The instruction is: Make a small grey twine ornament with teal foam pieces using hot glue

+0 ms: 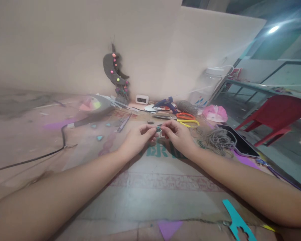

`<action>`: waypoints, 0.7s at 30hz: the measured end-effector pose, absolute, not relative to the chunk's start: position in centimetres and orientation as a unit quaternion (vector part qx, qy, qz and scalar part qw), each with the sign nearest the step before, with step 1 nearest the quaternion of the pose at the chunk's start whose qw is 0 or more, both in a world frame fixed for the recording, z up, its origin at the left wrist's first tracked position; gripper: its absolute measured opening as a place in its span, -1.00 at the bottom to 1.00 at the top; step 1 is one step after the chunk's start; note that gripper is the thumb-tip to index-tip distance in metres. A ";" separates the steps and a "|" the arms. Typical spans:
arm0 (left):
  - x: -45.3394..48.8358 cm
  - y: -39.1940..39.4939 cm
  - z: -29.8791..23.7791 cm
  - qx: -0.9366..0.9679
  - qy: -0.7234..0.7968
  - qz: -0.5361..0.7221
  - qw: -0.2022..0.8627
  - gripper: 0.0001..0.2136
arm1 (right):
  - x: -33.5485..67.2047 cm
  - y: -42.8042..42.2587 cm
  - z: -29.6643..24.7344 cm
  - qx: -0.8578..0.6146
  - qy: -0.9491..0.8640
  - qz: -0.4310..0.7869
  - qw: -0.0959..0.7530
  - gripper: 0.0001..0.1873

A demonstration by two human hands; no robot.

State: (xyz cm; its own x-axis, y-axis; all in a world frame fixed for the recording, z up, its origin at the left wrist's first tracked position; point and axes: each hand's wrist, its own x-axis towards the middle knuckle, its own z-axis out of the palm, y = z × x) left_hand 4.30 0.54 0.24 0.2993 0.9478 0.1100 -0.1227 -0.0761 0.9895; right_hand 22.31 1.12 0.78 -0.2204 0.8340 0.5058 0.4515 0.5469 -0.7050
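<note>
Pinching dark piece (159,128) from both sides: my left hand (137,138) and right hand (178,134) both grasp it, equally near; its axis too small to tell.

The cardboard sheet (153,194) looks matt and creased, the grey twine bundle (217,139) rough and fibrous, the scissors (187,116) smooth-handled plastic, the red chair (278,112) glossy plastic.

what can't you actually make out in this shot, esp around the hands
Head view, small dark piece: pinched between the left hand and right hand, too small and too covered by fingertips to identify.
Head view, clock: digits too small and blurred to read.
Head view, teal cutout: its lower end is cut off by the bottom edge.
</note>
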 end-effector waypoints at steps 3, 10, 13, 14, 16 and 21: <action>4.3 0.7 0.1 0.547 0.367 0.471 0.586 -0.74 | 22.3 1.3 0.5 -0.411 -0.756 0.215 0.461 -0.87; 4.4 0.8 0.6 0.519 0.396 0.474 0.591 -0.82 | 22.4 1.3 0.2 -0.369 -0.794 0.112 0.470 -0.80; 4.4 0.7 1.0 0.514 0.407 0.472 0.589 -0.82 | 22.4 1.1 0.4 -0.387 -0.791 0.084 0.467 -0.90; 4.4 0.6 1.0 0.515 0.408 0.472 0.588 -0.82 | 22.4 1.0 0.5 -0.396 -0.788 0.080 0.464 -0.92; 4.4 0.6 1.0 0.516 0.407 0.471 0.589 -0.83 | 22.4 1.0 0.7 -0.414 -0.785 0.076 0.455 -0.93; 4.3 0.7 0.4 0.531 0.392 0.470 0.586 -0.81 | 22.5 0.8 0.9 -0.417 -0.791 0.078 0.442 -0.89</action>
